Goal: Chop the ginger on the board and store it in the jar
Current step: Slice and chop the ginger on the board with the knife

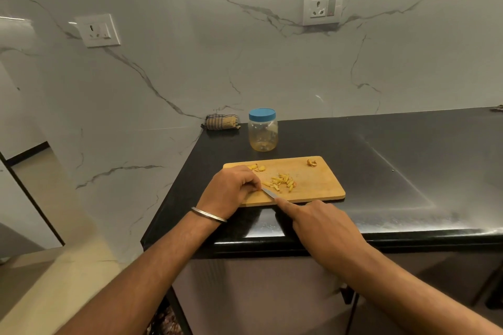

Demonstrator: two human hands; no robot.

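Observation:
A wooden cutting board [318,185] lies on the black counter. Chopped ginger strips [283,182] sit at its middle, a few slices [257,168] near the far left corner, and a peel scrap [312,162] at the far right. My left hand [231,187] rests on the board's left end with fingers curled down at the knife's tip; what they hold is hidden. My right hand [318,221] grips the knife [269,193], index finger along its spine. Behind the board stands a clear jar [263,132] with its blue lid on.
A folded checked cloth [221,122] lies against the marble wall behind the jar. The counter [408,160] stretches far to the right of the board. Its left edge drops off just beside the board. Two wall sockets [323,7] sit above.

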